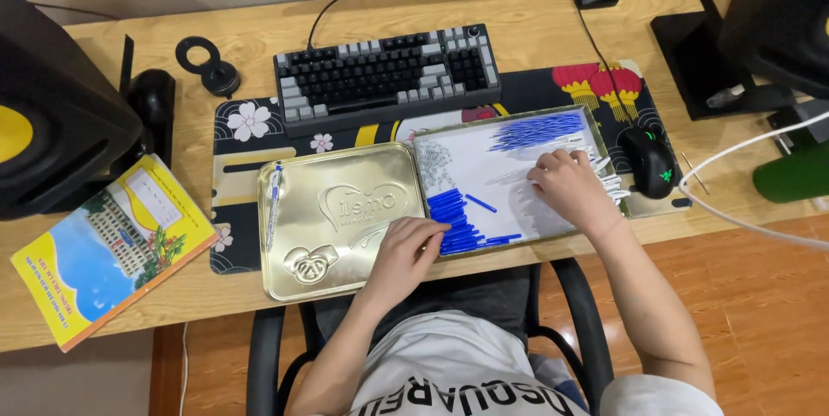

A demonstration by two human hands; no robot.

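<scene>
Here, left hand (406, 252) curled, fingertips on blue pen caps (453, 222), right hand (570, 187) spread over white pen parts (609, 179), shallow tray (484, 166).

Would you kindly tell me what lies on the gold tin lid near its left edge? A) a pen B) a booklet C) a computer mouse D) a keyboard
A: a pen lies lengthwise along the left edge of the gold lid, while the mouse, booklet and keyboard sit elsewhere on the desk.

A home desk setup: a keyboard (388, 73), mouse (650, 161), desk mat (237, 157) and speakers (52, 114) on a wooden desk (518, 23).
</scene>
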